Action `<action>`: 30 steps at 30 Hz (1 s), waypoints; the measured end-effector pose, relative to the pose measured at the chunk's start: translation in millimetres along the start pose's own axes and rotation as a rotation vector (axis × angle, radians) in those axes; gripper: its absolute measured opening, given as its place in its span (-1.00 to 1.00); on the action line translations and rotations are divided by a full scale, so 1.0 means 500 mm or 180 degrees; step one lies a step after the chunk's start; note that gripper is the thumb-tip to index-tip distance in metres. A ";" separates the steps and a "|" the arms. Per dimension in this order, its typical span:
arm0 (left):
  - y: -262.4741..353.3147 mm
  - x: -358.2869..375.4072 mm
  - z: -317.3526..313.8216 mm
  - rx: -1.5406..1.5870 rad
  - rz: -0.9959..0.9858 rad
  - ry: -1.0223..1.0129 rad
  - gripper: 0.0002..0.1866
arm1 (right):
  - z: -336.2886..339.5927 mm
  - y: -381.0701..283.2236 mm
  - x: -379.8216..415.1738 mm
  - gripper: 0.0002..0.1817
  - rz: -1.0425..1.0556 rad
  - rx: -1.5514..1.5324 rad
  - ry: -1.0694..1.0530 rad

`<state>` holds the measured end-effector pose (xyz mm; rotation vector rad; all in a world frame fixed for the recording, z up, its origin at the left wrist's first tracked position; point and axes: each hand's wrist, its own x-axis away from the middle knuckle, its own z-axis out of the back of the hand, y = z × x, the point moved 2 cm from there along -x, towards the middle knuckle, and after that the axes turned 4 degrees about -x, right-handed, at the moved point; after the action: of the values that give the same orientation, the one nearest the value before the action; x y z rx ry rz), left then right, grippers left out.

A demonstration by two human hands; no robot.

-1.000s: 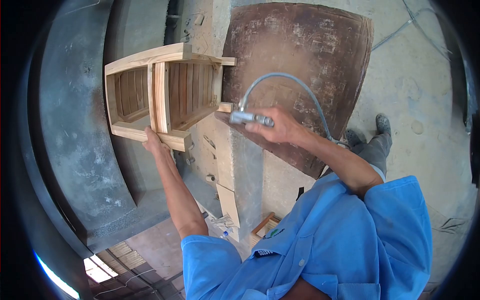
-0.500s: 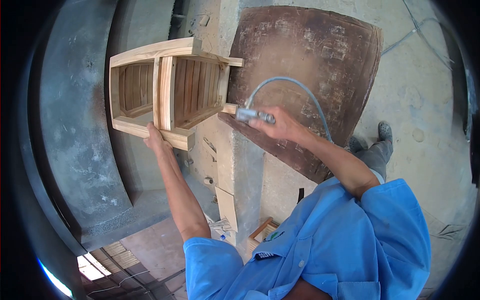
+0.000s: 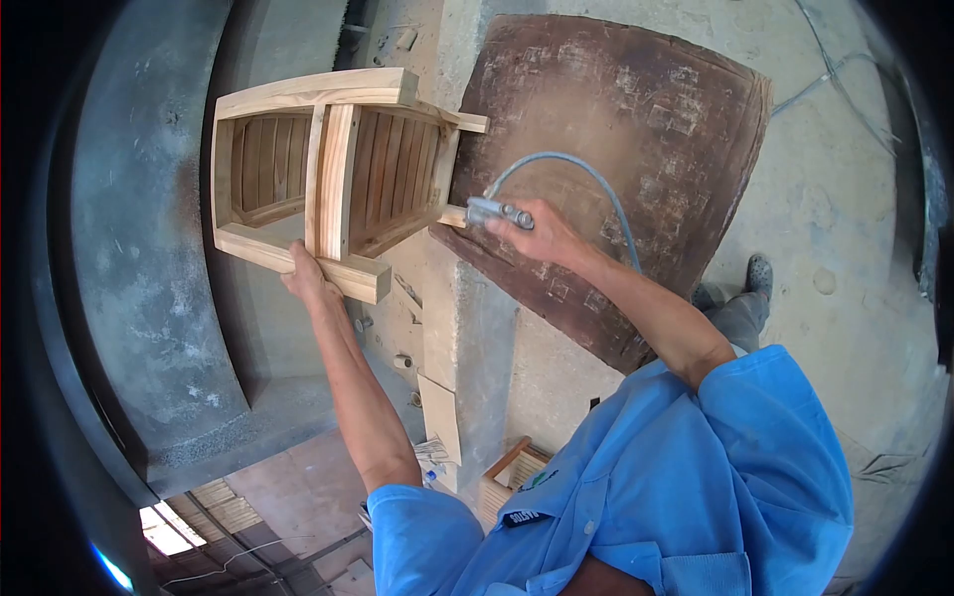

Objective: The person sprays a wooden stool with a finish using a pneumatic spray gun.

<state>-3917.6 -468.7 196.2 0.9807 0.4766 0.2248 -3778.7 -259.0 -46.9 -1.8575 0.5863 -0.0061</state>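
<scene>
A pale slatted wooden furniture frame (image 3: pixel 333 174) lies on its side, its legs or rails pointing toward the brown sheet. My left hand (image 3: pixel 310 275) is closed round its lower rail, near the crosspiece. In my right hand (image 3: pixel 542 233) is a silver metal air tool (image 3: pixel 497 212) with a curved hose (image 3: pixel 586 171) running from it back under my forearm. The tool's front end is right at the frame's lower right leg and overlaps it in this view. The exact kind of tool is not clear.
A large worn brown sheet (image 3: pixel 636 129) lies beyond my right hand. At left stands a grey metal panel (image 3: pixel 139 228). Small debris and a flat board (image 3: pixel 439 417) lie along the ledge. A wooden crate (image 3: pixel 512 477) sits near my body; cables (image 3: pixel 830 70) cross the floor at upper right.
My right hand and the air tool have shifted slightly left and up. The frame has tilted a little, with my left hand still on it. The whole view has shifted slightly.
</scene>
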 end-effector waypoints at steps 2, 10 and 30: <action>-0.004 -0.005 -0.001 0.0017 -0.0046 0.0001 -0.48 | 0.028 0.008 -0.030 -0.56 -0.0704 -0.0038 -0.0023; 0.003 -0.008 0.000 -0.0053 -0.0011 -0.0008 -0.38 | 0.032 -0.036 -0.073 -0.58 -0.1593 0.0026 -0.0286; 0.011 -0.002 -0.009 -0.0044 -0.0066 0.0092 -0.40 | -0.011 0.046 -0.058 -0.57 -0.1139 0.0213 -0.0382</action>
<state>-3920.3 -462.7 199.0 0.9595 0.5107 0.2236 -3814.6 -258.2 -57.2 -1.8605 0.1640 -0.1484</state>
